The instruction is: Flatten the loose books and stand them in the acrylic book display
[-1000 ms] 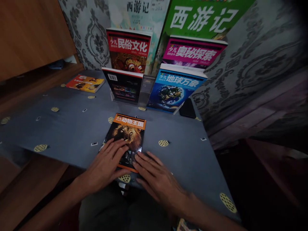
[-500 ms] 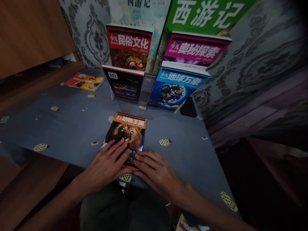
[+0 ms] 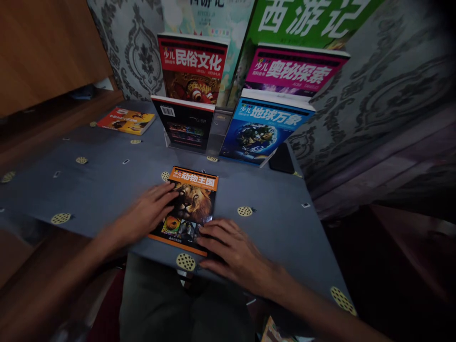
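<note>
A book with an orange-edged cover and a lion picture lies flat near the table's front edge. My left hand rests at its left side, the fingertips on the cover beside the lion's head, fingers stretched out. At the lower right corner of the book is my right hand, its fingers spread and the tips touching the cover's edge. Neither hand grips anything.
Behind the book, a clear stand holds a black book, a blue book, a red book, a magenta book and larger ones. An orange book lies back left; a dark phone-like object lies right.
My left hand has moved left and up from the lower cover to the book's left side, uncovering the small pictures. My right hand has hardly moved.
</note>
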Demonstrator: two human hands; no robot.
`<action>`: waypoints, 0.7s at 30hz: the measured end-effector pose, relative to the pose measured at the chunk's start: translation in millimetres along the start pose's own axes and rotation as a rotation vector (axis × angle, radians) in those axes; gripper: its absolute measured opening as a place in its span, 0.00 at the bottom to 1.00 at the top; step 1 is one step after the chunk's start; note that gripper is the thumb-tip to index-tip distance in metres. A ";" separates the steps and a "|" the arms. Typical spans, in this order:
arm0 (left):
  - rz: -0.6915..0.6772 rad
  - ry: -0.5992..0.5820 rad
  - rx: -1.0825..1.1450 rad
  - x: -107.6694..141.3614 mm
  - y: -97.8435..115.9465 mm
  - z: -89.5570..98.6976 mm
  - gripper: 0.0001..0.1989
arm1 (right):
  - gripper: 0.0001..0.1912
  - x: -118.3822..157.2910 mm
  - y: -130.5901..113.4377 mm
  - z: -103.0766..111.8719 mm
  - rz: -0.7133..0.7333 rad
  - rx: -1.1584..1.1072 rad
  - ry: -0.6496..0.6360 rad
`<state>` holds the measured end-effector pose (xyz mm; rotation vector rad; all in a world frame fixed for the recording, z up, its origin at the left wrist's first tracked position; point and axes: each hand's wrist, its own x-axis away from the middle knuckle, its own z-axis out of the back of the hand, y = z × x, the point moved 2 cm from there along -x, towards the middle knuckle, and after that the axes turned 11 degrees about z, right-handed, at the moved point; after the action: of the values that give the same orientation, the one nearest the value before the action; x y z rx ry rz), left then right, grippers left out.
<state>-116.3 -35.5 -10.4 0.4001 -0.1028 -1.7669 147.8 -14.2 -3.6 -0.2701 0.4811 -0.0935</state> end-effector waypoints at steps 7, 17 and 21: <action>0.024 -0.204 -0.088 -72.6 -31.9 1.7 0.27 | 0.12 0.2 1.9 1.2 0.005 0.035 -0.012; 0.348 -0.293 -0.509 -64.3 -7.1 38.9 0.24 | 0.17 22.2 74.5 32.9 -0.081 0.317 -0.086; 0.385 -0.283 -0.559 -57.6 3.8 40.8 0.23 | 0.18 18.0 75.3 27.2 -0.176 0.322 -0.015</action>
<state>-115.4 13.0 41.0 -0.2628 0.1095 -1.3846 178.4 61.7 -9.4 0.0036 0.4197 -0.3368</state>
